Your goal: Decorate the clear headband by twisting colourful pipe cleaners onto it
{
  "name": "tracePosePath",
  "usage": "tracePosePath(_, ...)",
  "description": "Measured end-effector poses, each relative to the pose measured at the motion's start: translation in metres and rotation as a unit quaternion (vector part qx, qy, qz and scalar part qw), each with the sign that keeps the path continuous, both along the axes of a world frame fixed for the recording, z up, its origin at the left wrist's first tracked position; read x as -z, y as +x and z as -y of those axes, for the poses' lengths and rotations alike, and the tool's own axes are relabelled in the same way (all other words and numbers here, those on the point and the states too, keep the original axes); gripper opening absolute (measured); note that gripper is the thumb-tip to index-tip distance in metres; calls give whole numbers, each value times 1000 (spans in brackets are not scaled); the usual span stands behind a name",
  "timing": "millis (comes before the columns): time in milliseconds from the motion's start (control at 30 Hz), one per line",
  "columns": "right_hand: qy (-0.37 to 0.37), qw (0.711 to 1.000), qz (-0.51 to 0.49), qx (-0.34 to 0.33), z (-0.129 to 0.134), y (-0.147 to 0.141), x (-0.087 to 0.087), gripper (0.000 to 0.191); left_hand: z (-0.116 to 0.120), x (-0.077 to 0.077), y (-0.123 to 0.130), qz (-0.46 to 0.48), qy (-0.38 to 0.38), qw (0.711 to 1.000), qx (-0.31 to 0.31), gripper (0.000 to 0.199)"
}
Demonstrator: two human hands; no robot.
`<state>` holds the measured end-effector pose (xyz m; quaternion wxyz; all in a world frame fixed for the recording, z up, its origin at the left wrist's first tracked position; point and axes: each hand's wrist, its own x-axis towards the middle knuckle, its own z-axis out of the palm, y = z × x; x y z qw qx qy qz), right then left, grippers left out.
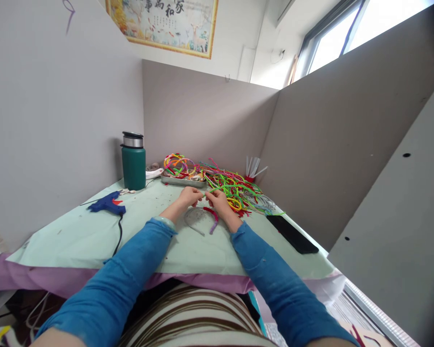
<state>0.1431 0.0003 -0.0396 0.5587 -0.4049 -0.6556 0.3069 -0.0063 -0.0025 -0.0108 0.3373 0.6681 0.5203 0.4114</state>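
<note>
My left hand [190, 196] and my right hand [219, 200] are close together over the middle of the table, fingers pinched. Between the fingertips runs a bright green pipe cleaner [226, 189], whose length trails to the right over the pile. Both hands appear closed on its near end. Just below them on the table lies a headband [214, 224], its right side wrapped in red and purple fuzzy stems and its left side bare grey. Behind my right hand spreads a heap of coloured pipe cleaners [235, 180], green, red and yellow among them.
A metal tray [183, 182] with colourful fuzzy pieces stands at the back. To the left are a green bottle [133, 166] and a blue glue gun [109, 204] with its cord. A black phone [292, 234] lies right, white sticks [252, 166] behind. Grey partitions enclose the table.
</note>
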Motion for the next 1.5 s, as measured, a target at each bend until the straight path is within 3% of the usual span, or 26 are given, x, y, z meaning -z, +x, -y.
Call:
tracePosePath(200, 21, 999, 0, -33, 9, -3, -6, 27, 3, -3, 1, 158, -97, 983, -5, 10)
tracePosePath(300, 20, 999, -5, -29, 10, -3, -7, 25, 2, -3, -2, 180, -114, 977, 22, 10)
tracePosePath(500, 53, 995, 87, 14, 1, 1, -2, 21, -5, 2, -6, 2, -25, 999, 31, 12)
tracePosePath(633, 95, 984, 146, 36, -3, 1, -1, 18, -8, 3, -6, -124, 70, 989, 35, 10)
tracePosePath(800, 123, 971, 200, 48, -4, 3, 1, 15, -11, 5, -6, -161, 141, 977, 16, 6)
tracePosePath(933, 119, 974, 191, 27, -4, 4, 2, 14, -11, 6, -6, -117, 57, 991, 36, 10)
tracePosePath(1100, 105, 982, 159, 16, -1, 3, -1, 17, -6, 3, -9, 15, -79, 993, 82, 15)
tracePosePath(1233, 87, 987, 134, -3, 2, 4, -4, 18, -5, 0, -11, 71, -128, 985, 94, 17)
tracePosePath(1500, 70, 986, 149, -29, 6, 5, -7, 18, -8, 3, -13, 44, -155, 980, 114, 12)
